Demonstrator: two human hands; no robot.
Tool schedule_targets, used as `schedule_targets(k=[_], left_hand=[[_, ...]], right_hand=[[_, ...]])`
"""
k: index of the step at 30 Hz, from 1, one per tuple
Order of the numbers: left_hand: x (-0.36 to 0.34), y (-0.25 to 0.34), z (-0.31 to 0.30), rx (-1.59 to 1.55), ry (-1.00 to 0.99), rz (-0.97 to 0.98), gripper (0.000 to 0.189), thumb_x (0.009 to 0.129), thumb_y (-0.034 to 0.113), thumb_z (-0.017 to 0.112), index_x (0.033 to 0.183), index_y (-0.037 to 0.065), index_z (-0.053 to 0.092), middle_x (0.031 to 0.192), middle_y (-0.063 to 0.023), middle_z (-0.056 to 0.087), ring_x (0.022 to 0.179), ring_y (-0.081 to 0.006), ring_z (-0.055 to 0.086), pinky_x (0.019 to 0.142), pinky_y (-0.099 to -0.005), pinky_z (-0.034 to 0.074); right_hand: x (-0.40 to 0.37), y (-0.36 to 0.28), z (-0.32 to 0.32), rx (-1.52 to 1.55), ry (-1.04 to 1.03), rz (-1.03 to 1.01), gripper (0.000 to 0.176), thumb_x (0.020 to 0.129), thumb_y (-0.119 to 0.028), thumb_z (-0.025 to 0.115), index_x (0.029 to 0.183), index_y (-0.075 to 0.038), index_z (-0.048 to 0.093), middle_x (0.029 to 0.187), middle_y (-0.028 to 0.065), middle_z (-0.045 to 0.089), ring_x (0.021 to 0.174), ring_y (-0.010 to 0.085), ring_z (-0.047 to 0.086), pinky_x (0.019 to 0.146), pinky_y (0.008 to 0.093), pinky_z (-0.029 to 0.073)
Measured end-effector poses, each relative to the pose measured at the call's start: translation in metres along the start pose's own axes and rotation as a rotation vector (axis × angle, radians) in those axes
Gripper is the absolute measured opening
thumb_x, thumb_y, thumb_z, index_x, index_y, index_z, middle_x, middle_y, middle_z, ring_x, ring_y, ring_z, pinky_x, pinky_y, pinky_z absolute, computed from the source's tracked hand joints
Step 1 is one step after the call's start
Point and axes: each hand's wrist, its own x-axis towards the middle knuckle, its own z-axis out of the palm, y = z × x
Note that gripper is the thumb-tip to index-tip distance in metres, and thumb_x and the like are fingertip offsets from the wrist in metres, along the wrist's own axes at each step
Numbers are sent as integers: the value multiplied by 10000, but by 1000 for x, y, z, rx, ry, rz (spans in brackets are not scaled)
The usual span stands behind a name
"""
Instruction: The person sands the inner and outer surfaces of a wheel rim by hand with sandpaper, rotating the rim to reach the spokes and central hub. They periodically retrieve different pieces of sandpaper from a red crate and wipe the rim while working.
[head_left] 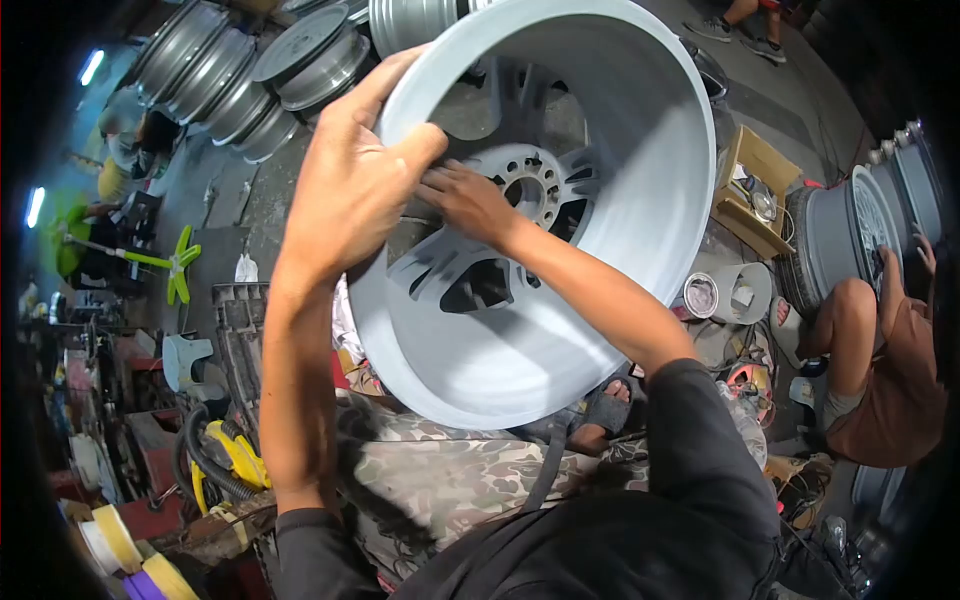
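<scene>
A large grey alloy wheel rim [640, 200] is tilted up over my lap, its open barrel facing me and its spokes and hub at the far end. My left hand [355, 185] is closed on the left edge of the rim, with the thumb lying over the lip. Inside the barrel, my right hand [468, 203] reaches toward the left inner side near the spokes. Its fingers are blurred and bent, and whatever they may hold does not show.
Several stacked rims [210, 80] stand at the upper left. To the right are a cardboard box [752, 195], a white tub [742, 295] and another person [885, 390] crouching by a wheel with a tyre [805, 250]. A green fan [180, 262] and yellow tool [235, 455] are at left.
</scene>
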Motion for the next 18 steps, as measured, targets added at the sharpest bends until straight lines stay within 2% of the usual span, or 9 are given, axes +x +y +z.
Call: schedule_targets(k=[3, 4, 5, 7, 8, 11, 12, 15, 18], left_hand=[[-4, -1, 0, 18, 30, 25, 554, 844, 57, 641, 1378, -47, 535, 1227, -75, 610, 1116, -138, 555, 1019, -270, 401], [-4, -3, -2, -7, 23, -15, 562, 842, 62, 642, 1382, -51, 529, 1233, -79, 611, 1121, -140, 556, 1022, -272, 401], [-3, -6, -5, -35, 16, -53, 571, 841, 67, 643, 1386, -55, 524, 1238, -83, 612, 1127, -142, 557, 1025, -275, 400], [1, -9, -7, -53, -3, -62, 595, 841, 121, 651, 1394, -54, 520, 1237, -85, 616, 1128, -145, 558, 1021, -273, 404], [4, -11, -7, -12, 4, -24, 590, 839, 124, 651, 1388, -50, 528, 1227, -82, 618, 1124, -145, 557, 1018, -272, 404], [5, -7, -8, 46, 14, -17, 580, 833, 125, 652, 1379, -42, 543, 1211, -77, 622, 1117, -146, 557, 1015, -269, 401], [5, -5, -7, 60, 11, -40, 577, 830, 123, 653, 1375, -37, 550, 1205, -76, 624, 1113, -147, 556, 1014, -268, 399], [3, -3, -6, 15, 20, -30, 587, 824, 122, 661, 1378, -34, 549, 1202, -75, 624, 1100, -145, 560, 1005, -264, 403], [-1, -8, -8, 3, 26, -29, 593, 820, 122, 666, 1380, -31, 548, 1201, -76, 626, 1091, -146, 565, 997, -263, 408]], right_hand=[[38, -7, 32, 220, 93, 31, 343, 838, -91, 588, 1173, -51, 648, 1247, 163, 636, 1219, 323, 573, 1025, 446, 446], [38, -23, -11, 103, -293, 189, 353, 856, -115, 585, 1198, -52, 648, 1290, 144, 625, 1258, 314, 557, 1061, 418, 443], [22, -12, -8, 99, -295, 198, 353, 856, -115, 585, 1198, -52, 648, 1290, 144, 625, 1258, 314, 557, 1061, 418, 443], [-15, 15, 10, -224, 75, -315, 297, 881, -164, 573, 1129, -49, 687, 1323, 118, 614, 1297, 286, 544, 1129, 382, 417], [-32, 25, 4, -149, 3, -300, 332, 893, -194, 569, 1173, -53, 678, 1394, 113, 575, 1354, 286, 498, 1187, 377, 359], [-41, 23, -13, -192, -94, -262, 334, 904, -197, 557, 1189, -65, 674, 1393, 102, 576, 1363, 288, 487, 1186, 375, 360], [-32, 22, -7, -188, 31, -273, 313, 896, -178, 563, 1166, -68, 679, 1312, 96, 619, 1286, 281, 549, 1138, 387, 406], [11, 7, -1, -93, -7, -176, 307, 889, -152, 563, 1162, -73, 679, 1243, 86, 641, 1191, 259, 598, 1061, 395, 455], [20, -3, 1, -81, 9, -185, 321, 885, -133, 559, 1181, -92, 678, 1219, 78, 648, 1139, 230, 616, 1066, 405, 426]])
